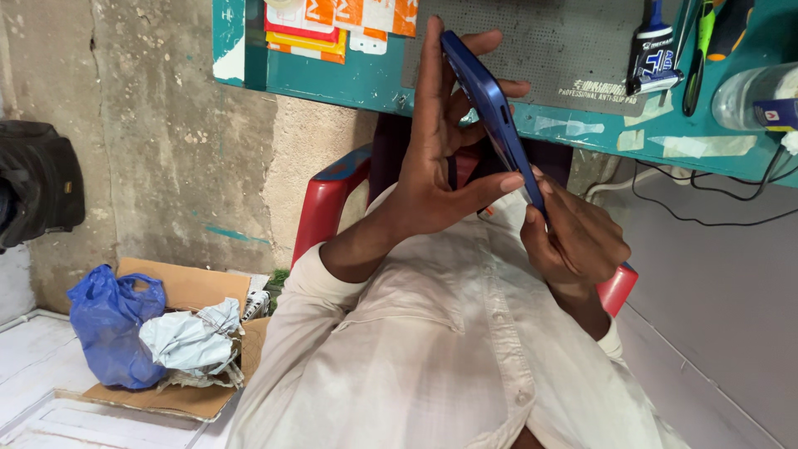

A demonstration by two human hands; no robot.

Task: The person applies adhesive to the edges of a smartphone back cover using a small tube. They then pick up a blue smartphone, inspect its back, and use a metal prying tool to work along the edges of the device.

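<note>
A: Orientation of the blue phone (pixel 492 112)?
B: Seen edge-on, long axis tilted, upper end toward the teal bench (pixel 374 83), lower end toward the white shirt (pixel 432 349). Held between both hands over the lap.
A: Grip?
B: Left hand (pixel 436 166) is wrapped around it, fingers spread; right hand (pixel 578 237) is closed on the lower end. Screen face is hidden.

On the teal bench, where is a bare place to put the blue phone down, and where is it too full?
The grey mat is mostly bare between the orange packets and the tube. The right end is crowded: tube, green tool, clear bottle and black cables. Both hands, left and right, hold the phone in front of the bench.
</note>
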